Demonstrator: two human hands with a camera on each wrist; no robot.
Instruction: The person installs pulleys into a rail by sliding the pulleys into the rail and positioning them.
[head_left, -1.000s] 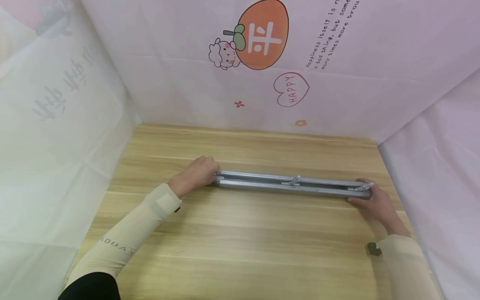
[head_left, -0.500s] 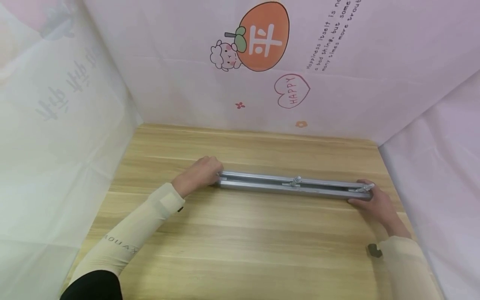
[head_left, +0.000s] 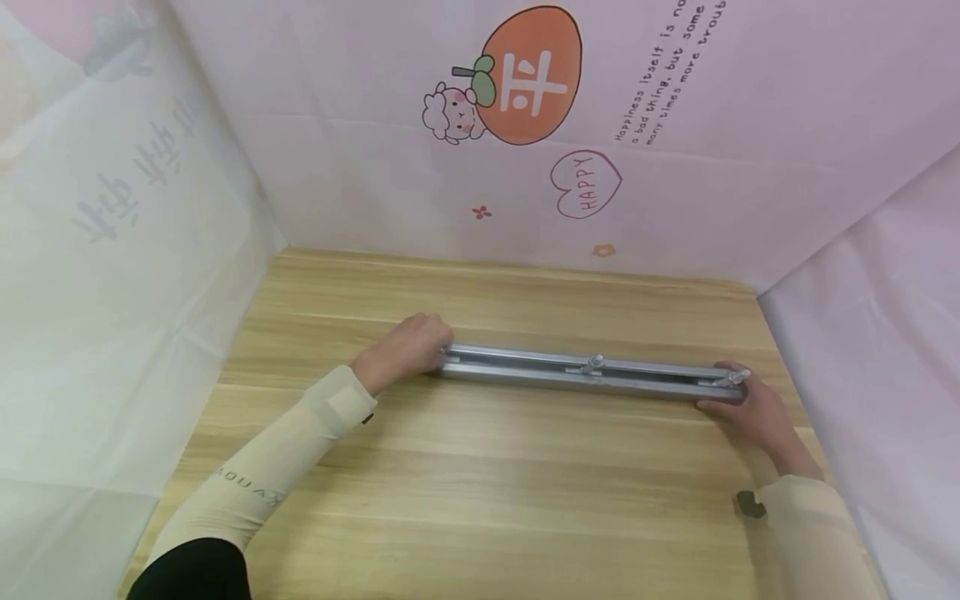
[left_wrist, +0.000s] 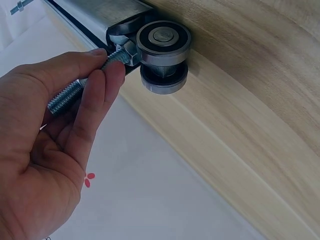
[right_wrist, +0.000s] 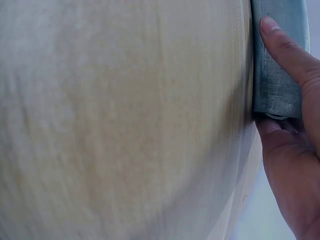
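A long silvery metal channel rail (head_left: 517,372) lies on the wooden table with its slot facing up. At its left end my left hand (head_left: 408,348) pinches the threaded bolt (left_wrist: 67,97) of a roller trolley between thumb and fingers. The trolley's bearing wheels (left_wrist: 164,42) sit at the rail's end in the left wrist view; how far they are inside it I cannot tell. My right hand (head_left: 757,408) holds the rail's right end, thumb along its near side (right_wrist: 280,70). Two more bolts stand out of the slot, a middle bolt (head_left: 592,364) and a right bolt (head_left: 733,378).
The wood-grain table (head_left: 480,483) stretches in front of the rail. Printed white sheeting (head_left: 360,167) rises behind it, with a left sheet (head_left: 112,333) and a right sheet (head_left: 885,333) at the sides.
My left hand has shifted slightly right, covering a little more of the rail's left end. My right hand keeps its hold; the head view has drifted slightly.
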